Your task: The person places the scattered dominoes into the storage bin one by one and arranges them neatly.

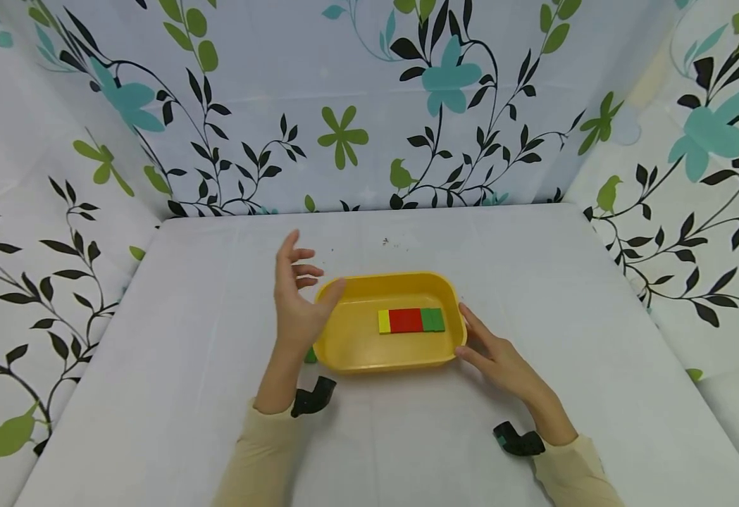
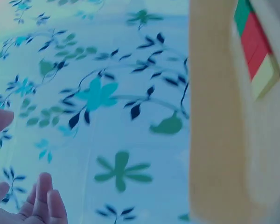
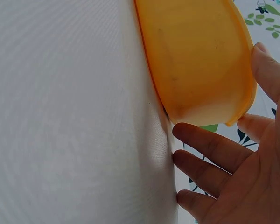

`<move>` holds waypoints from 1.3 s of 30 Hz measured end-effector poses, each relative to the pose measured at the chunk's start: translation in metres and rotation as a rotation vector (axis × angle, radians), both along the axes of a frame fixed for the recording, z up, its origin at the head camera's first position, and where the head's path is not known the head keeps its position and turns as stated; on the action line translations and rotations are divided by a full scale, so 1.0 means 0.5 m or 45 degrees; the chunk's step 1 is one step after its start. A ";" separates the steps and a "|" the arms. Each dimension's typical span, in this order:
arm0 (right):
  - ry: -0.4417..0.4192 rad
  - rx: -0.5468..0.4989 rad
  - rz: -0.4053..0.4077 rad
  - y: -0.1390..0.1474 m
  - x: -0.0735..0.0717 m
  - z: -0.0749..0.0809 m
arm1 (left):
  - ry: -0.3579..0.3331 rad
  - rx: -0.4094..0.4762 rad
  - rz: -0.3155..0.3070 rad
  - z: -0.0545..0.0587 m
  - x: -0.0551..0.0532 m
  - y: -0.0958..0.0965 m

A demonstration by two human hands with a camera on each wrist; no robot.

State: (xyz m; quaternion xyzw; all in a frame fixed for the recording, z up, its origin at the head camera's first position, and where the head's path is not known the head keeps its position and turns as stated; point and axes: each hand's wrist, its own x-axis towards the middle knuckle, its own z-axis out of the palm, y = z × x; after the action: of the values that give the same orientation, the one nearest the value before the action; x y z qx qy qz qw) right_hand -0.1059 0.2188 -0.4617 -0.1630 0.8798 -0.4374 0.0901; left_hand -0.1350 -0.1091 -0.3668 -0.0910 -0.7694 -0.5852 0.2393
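A shallow yellow plastic tray [image 1: 346, 331] sits on the white table. Inside it, toward the right, lies a row of small blocks: a yellow block [image 1: 384, 322], red blocks [image 1: 405, 320] and green blocks [image 1: 432, 320], side by side. My left hand [image 1: 299, 306] is raised at the tray's left end with fingers spread and nothing held. Its thumb overlaps the tray's rim in the head view; whether it touches, I cannot tell. My right hand [image 1: 496, 355] rests at the right end. Its thumb [image 3: 268, 70] and index finger [image 3: 254, 126] touch the tray's rim, and the other fingers extend loosely.
A green piece [image 1: 310, 355] shows beside the tray's left end, partly hidden by the left wrist. Black wrist mounts [image 1: 315, 396] are worn on both arms. Floral curtains [image 1: 344, 105] hang behind and at both sides of the table [image 1: 407, 436].
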 end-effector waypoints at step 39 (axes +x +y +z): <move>0.000 -0.007 0.002 0.001 0.002 0.008 | -0.793 -0.578 -0.293 -0.198 0.041 -0.169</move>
State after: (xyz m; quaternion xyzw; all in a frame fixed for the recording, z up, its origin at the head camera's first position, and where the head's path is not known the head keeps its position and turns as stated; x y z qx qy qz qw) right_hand -0.1049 0.2195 -0.4575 -0.1639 0.8784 -0.4399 0.0899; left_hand -0.1146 -0.1935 -0.4659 -0.0454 -0.8997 -0.4227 -0.0987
